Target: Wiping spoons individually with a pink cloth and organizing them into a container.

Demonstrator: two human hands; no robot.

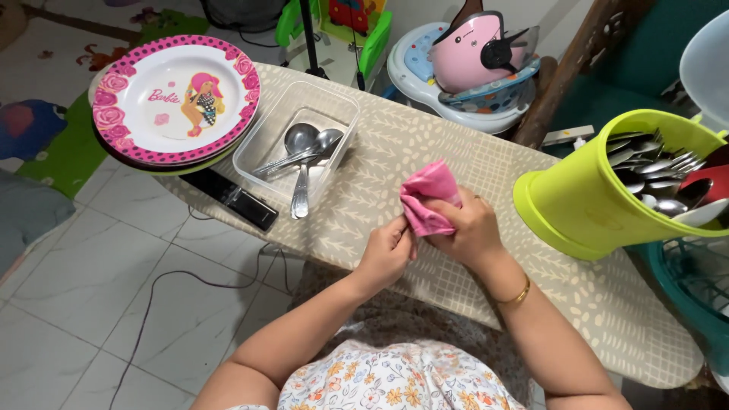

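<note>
Both our hands pinch the pink cloth (427, 205): right hand (468, 231) clamped around it, left hand (386, 253) gripping its near edge. It looks bunched, folded and bright pink above the patterned surface (380, 159).

One clear plastic container (298, 129) sits on the patterned table (425, 144) and serves as landmark; inside it lie three metal spoons (304, 152); left of it, one stack of plates (176, 100), at least two, exact number hidden; right of it, one pink cloth (427, 199) gripped by two hands; farther right, one lime-green cutlery holder (600, 190), its pieces too crowded to count.
</note>
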